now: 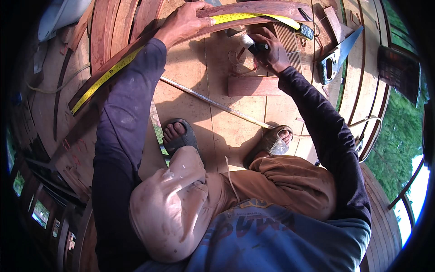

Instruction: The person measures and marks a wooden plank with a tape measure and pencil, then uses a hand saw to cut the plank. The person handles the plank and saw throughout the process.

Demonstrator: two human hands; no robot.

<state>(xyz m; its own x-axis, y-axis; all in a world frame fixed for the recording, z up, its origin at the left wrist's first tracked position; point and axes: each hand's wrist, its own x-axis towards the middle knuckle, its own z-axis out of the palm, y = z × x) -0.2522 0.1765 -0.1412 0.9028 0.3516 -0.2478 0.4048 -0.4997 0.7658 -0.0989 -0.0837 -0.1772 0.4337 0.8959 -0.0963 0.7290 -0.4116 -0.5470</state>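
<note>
Over the wooden floor (215,68), the left hand (183,21) at eleven o'clock clasps board (265,7) and tape measure (232,18), probably steadying both; at one, the right hand (271,53) grips an unclear tool (262,46).

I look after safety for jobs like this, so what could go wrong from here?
The tape measure runs along the plank under the left hand; if it slips there, a reading could be off.

The handsaw lies with its blade uncovered, to the right of the right hand, so reaching that way might cause a cut.

A long thin strip ends by the right sandal, possibly a trip hazard.
</note>
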